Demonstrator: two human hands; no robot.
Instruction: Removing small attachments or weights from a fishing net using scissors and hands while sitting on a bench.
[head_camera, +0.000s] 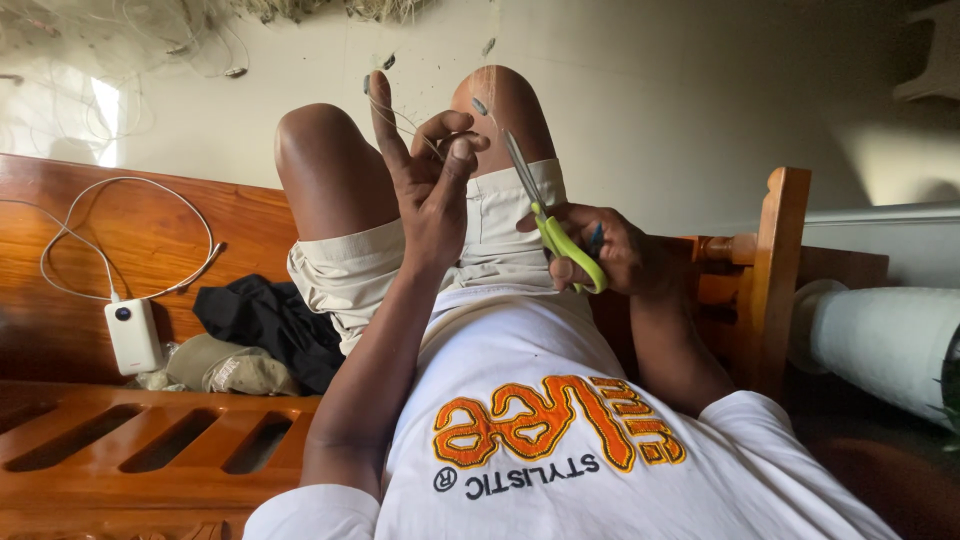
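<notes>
Green-handled scissors are sitting clamped in our right hand, blades parted near the thin line our left hand is pinching. We are risking a nicked fingertip or knee, since both are lying just beside the blades.

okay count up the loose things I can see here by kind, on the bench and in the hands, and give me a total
Scissors with green handles, in the right hand: 1
Thin line pinched in the left hand: 1
White power bank with its cable: 1
Black cloth: 1
Tan cap: 1
Total: 5
</notes>
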